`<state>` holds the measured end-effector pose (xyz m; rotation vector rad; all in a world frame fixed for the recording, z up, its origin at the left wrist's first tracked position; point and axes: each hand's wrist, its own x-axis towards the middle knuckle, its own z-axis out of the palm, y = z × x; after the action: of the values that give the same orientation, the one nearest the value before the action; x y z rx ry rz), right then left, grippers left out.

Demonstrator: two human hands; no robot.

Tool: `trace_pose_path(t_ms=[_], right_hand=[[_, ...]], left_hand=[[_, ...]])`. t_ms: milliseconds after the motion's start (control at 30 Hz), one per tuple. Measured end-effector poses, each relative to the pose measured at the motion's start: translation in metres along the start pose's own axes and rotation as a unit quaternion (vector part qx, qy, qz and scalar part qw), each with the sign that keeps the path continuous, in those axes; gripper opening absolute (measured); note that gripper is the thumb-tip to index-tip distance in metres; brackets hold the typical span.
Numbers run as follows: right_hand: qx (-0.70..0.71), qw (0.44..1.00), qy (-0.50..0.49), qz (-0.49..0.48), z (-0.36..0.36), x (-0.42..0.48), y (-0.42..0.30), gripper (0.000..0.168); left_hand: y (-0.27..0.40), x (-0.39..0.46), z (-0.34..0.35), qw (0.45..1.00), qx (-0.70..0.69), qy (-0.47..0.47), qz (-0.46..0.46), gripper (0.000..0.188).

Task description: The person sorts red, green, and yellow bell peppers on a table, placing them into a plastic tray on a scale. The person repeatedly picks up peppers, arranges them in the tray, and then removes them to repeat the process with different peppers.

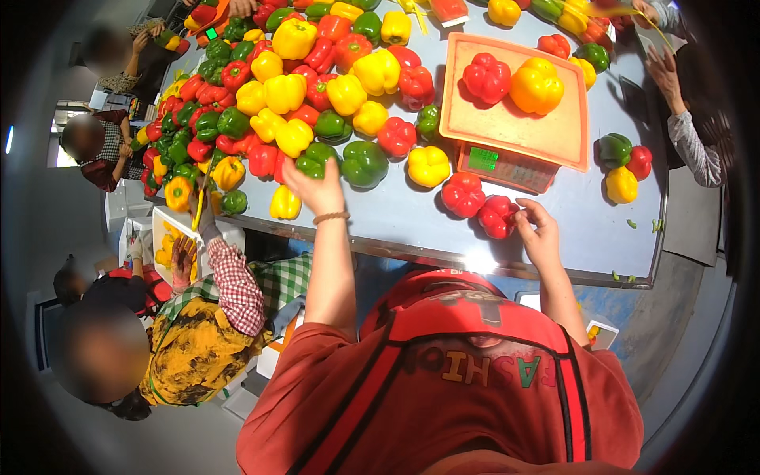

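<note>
My left hand (319, 193) spans a green bell pepper (316, 159), with the thumb on its right side and the fingers on its left. A larger green bell pepper (364, 164) lies just right of it. My right hand (539, 231) is at the right edge of a red bell pepper (496, 217), thumb and fingertips close together there. Whether those fingers grip it, I cannot tell. Another red bell pepper (463, 195) touches that one. Beyond stands a digital scale (504, 169) with an orange tray (510, 135), bearing one red and one orange-yellow bell pepper (537, 86).
A big heap of mixed bell peppers (285, 92) covers the left of the table (415, 237). At the right lies a trio of peppers (621, 184). A co-worker's gloved hand (205, 208) works at the near left beside a white foam box (160, 222). Other people stand around the table.
</note>
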<state>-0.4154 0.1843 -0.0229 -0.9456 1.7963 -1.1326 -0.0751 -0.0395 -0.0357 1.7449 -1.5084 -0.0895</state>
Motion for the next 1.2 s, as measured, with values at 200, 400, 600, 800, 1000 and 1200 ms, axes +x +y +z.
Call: trace_pose_path(t_ms=[200,400,600,800,1000,1200], right_hand=[[0.0,0.998,0.0,-0.061,0.0,0.023,-0.006,0.028],[-0.005,0.999,-0.008,-0.054,0.0,0.03,-0.018,0.029],[0.002,0.999,0.001,-0.051,-0.021,0.017,-0.001,0.027],[0.034,0.998,0.058,-0.014,-0.05,0.002,0.01,0.027],[0.038,0.997,0.069,-0.026,-0.061,0.003,0.005,0.028],[0.061,0.997,0.05,0.011,-0.061,-0.006,0.026,0.026]], left_hand=[[0.036,-0.016,-0.005,0.912,0.119,-0.309,0.244,0.095],[0.046,0.015,0.018,0.798,0.245,-0.478,0.275,0.107],[0.037,0.027,0.008,0.779,0.187,-0.504,0.322,0.099],[0.114,0.037,-0.04,0.84,0.014,-0.46,0.286,0.093],[0.248,-0.015,0.022,0.806,-0.085,-0.377,0.448,0.083],[0.269,-0.045,0.067,0.827,-0.057,-0.319,0.46,0.089]])
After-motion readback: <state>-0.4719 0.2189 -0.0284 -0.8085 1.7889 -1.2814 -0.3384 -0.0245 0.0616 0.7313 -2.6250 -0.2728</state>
